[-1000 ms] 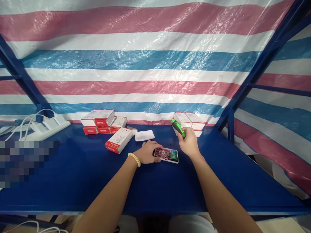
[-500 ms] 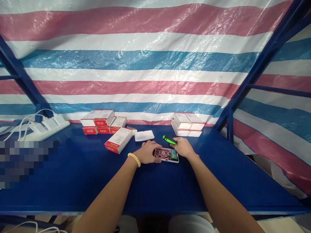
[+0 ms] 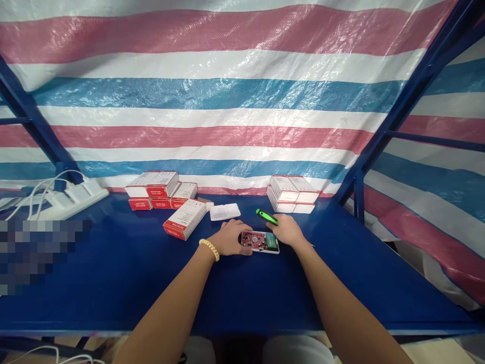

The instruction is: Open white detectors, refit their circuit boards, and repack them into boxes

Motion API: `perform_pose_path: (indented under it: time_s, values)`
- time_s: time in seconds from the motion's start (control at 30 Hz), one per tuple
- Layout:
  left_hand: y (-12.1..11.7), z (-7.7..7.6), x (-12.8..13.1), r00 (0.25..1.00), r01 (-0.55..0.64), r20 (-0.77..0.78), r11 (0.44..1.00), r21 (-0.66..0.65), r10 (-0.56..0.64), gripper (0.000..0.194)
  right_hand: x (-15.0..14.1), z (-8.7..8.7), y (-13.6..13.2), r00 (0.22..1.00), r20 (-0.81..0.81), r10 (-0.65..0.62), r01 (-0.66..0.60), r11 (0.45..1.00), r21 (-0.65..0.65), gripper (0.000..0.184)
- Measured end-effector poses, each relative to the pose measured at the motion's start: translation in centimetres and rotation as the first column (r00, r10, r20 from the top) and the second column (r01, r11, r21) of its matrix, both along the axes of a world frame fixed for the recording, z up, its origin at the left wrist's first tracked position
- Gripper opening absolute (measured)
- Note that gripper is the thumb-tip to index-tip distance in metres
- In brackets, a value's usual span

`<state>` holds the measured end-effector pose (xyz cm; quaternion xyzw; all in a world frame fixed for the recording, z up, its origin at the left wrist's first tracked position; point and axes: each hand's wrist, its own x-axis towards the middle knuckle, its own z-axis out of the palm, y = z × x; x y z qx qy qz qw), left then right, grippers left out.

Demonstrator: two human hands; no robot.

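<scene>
A white plastic case with an exposed red circuit board (image 3: 255, 241) lies on the blue table, a green module at its right end. My left hand (image 3: 232, 238) grips the left end of this case, thumb along the near edge and fingers over the far edge. In my right hand (image 3: 286, 230), closed by the board's right end, is a screwdriver with a green-and-black handle (image 3: 267, 217). The handle sticks out to the left, and a thin metal tip shows beside the wrist. Behind my left hand rests a white plastic cover (image 3: 225, 212).
A red-and-white box (image 3: 185, 219) lies left of the cover, with several stacked boxes (image 3: 162, 184) behind it. More white boxes (image 3: 291, 194) are stacked at the back right. A white power strip (image 3: 71, 199) with cables stands at the left. Striped sheeting (image 3: 227, 136) hangs behind the table.
The screwdriver handle has shifted slightly right and tilted a little with my right hand. My left hand and the case have barely moved.
</scene>
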<state>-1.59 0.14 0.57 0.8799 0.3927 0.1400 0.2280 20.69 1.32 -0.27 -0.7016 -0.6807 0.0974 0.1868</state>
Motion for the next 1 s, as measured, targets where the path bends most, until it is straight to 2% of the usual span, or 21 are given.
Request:
perform_pose_path:
  time_s: [0.23, 0.43, 0.53, 0.6, 0.7, 0.8, 0.9, 1.0]
  values:
    - [-0.2, 0.5, 0.0, 0.999, -0.034, -0.02, 0.999, -0.017, 0.033, 0.059, 1.0, -0.1, 0.4, 0.991, -0.007, -0.13, 0.13, 0.991, -0.045, 0.019]
    - [0.0, 0.4, -0.7, 0.996, -0.09, -0.011, 0.996, 0.021, 0.091, 0.055, 1.9, -0.1, 0.7, 0.982, -0.151, -0.117, 0.115, 0.993, -0.026, 0.025]
    - [0.0, 0.4, -0.9, 0.994, -0.101, 0.057, 0.993, 0.064, 0.098, 0.055, 2.4, -0.1, 0.9, 0.964, -0.209, -0.162, 0.169, 0.986, 0.014, 0.019]
    - [0.0, 0.5, -0.8, 0.98, -0.147, 0.155, 0.978, 0.149, 0.124, 0.048, 2.7, -0.1, 1.0, 0.962, -0.192, -0.193, 0.2, 0.979, 0.022, 0.023]
    - [0.5, 0.4, -0.8, 0.924, -0.351, 0.26, 0.89, 0.29, 0.28, 0.03, 2.9, -0.2, 0.9, 0.968, -0.118, -0.22, 0.221, 0.975, -0.005, 0.027]
    - [1.1, 0.0, -1.0, 0.828, -0.56, 0.229, 0.747, 0.358, 0.511, 0.032, 2.8, -0.1, 0.6, 0.969, -0.08, -0.235, 0.231, 0.971, -0.052, 0.028]
    - [1.6, -0.5, -1.4, 0.769, -0.62, 0.148, 0.668, 0.411, 0.622, 0.033, 2.6, 0.2, 0.4, 0.966, -0.072, -0.248, 0.246, 0.969, -0.036, 0.03]
    - [1.7, -1.0, -1.7, 0.739, -0.628, 0.083, 0.639, 0.444, 0.668, 0.028, 2.2, 0.5, 0.2, 0.973, -0.092, -0.214, 0.22, 0.973, 0.066, 0.032]
